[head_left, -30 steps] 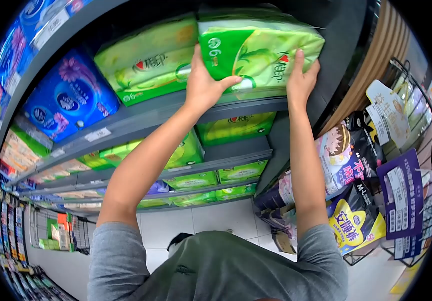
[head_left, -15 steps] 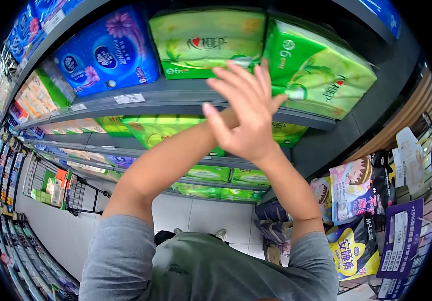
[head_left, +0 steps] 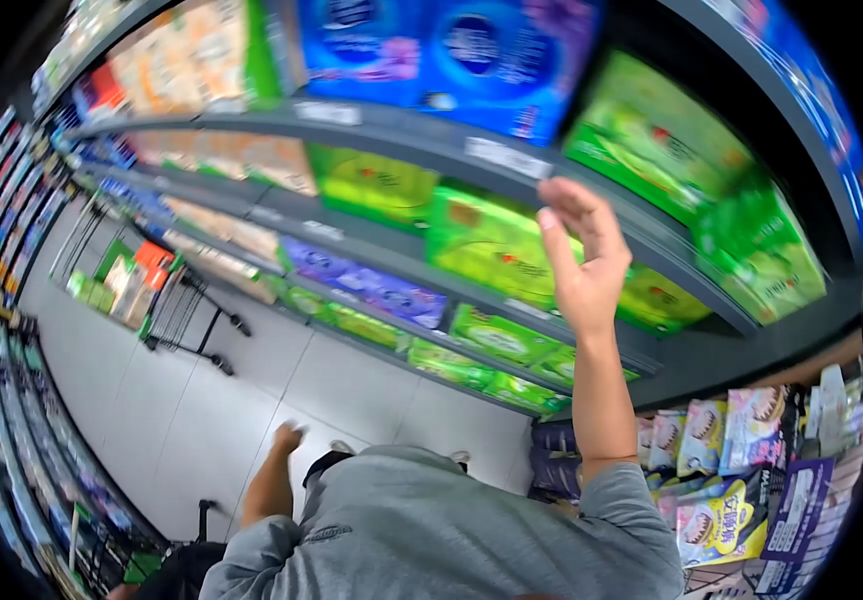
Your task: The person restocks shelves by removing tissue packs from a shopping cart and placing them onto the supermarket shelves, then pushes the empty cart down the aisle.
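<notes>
My right hand is raised in front of the shelves, its fingers bent and the thumb apart, holding nothing. In the view it overlaps the edge of a green tissue pack on a lower shelf; whether it touches anything is unclear. On the shelf above, a green tissue pack leans beside a second green pack. Blue tissue packs stand to their left. Down by my left side hangs my left hand, small and blurred, over the floor; its fingers look curled, but their grip cannot be made out.
A shopping cart with several packages stands on the tiled floor at left. Further left runs another stocked shelf. At right, a wire rack holds colourful packs. Part of another cart shows at lower left.
My arms were crossed at the green packs; now they are apart. The left has dropped to my side, and the right remains raised. The view has swung left, bringing more cart and aisle into sight.
</notes>
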A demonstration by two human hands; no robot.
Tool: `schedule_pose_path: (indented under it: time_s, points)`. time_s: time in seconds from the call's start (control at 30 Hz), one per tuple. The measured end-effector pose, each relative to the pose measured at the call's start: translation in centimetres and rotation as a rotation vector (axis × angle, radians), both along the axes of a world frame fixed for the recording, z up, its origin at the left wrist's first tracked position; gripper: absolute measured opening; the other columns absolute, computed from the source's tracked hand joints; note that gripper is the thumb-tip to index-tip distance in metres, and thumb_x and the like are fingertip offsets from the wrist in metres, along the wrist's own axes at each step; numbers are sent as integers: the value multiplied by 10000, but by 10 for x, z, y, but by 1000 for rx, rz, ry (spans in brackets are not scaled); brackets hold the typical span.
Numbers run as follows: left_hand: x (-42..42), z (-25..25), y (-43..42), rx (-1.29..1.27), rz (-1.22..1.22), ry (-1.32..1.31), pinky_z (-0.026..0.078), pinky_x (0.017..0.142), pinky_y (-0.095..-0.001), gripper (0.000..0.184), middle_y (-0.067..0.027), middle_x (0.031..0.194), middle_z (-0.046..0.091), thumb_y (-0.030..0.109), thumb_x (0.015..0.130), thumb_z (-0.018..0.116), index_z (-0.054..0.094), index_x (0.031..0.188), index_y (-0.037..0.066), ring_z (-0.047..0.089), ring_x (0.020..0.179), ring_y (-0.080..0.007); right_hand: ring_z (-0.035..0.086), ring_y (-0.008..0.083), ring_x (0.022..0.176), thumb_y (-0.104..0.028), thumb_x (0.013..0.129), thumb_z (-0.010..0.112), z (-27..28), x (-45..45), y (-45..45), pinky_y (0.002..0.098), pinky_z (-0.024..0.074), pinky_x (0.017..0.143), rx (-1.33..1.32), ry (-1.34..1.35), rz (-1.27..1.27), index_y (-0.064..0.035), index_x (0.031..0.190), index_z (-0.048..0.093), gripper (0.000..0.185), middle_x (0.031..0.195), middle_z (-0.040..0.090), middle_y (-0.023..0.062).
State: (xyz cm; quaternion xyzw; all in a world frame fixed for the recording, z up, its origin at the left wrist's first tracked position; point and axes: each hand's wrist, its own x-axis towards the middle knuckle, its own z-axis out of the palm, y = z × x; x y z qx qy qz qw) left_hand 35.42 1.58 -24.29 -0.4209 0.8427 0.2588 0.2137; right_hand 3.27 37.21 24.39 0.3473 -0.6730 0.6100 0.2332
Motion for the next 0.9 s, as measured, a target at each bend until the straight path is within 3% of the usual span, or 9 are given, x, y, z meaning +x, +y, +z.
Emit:
schedule_pose_path:
  time_s: [0.13,0.2,0.33,0.43,0.47,0.57,0.7,0.83,0.9]
  points:
    - [235,1,-114,-180,190,-123,499,624,-426,232,-205,811,657,172,772,544,640,916,19,641,738,-344,631,142,842,-56,789,666,-39,53,-121,273,484,772,245,-23,330,-1,977,636,198,889,669,87]
    - [286,54,-106,183,1071,281,349,377,-305,128,-70,570,535,165,758,575,599,729,43,497,425,-156,638,140,800,-67,799,662,-83,68,-179,262,490,738,309,-139,436,1,955,649,172,861,671,92]
    - [415,-34,-118,13,1138,72,359,372,-303,109,-73,577,505,151,799,555,556,829,46,487,447,-183,567,89,698,-141,884,590,-283,51,-270,250,461,635,385,-581,474,-20,975,625,155,765,619,18]
    - [380,-48,-80,300,1386,378,332,349,-288,110,-57,563,490,131,791,551,564,845,36,465,413,-174,601,180,678,-335,872,545,-458,49,-223,378,475,610,1215,-810,342,-13,955,611,339,771,628,107]
    - [331,-14,-72,229,1282,282,463,515,-391,207,-156,624,614,176,723,587,621,743,-28,588,534,-261,640,214,725,-407,857,534,-475,66,-198,423,497,649,1676,-735,294,-14,1055,622,449,835,655,165]
    - [249,6,-79,-112,635,347,501,743,-397,306,-184,859,667,280,761,622,655,954,44,643,823,-338,663,251,809,-362,875,545,-509,91,-149,414,526,686,1544,-1327,631,-10,1175,525,463,1034,634,160]
    - [172,59,-141,54,532,570,509,724,-375,300,-189,815,664,237,779,620,646,996,32,651,768,-320,646,288,736,-360,823,622,-475,108,-132,443,488,682,1228,-1765,150,-51,1149,528,459,910,649,180]
    - [174,71,-240,19,593,575,510,734,-360,312,-191,846,669,232,778,625,648,1014,29,655,789,-306,645,284,679,-298,806,628,-497,77,-197,451,496,616,1636,-1675,-85,1,968,580,343,858,654,172]
    - [213,47,-317,29,780,478,509,741,-354,321,-193,881,671,228,774,633,649,1022,25,656,821,-296,628,222,641,-281,820,590,-583,21,-277,440,471,586,1988,-130,929,-58,894,621,237,826,661,89]
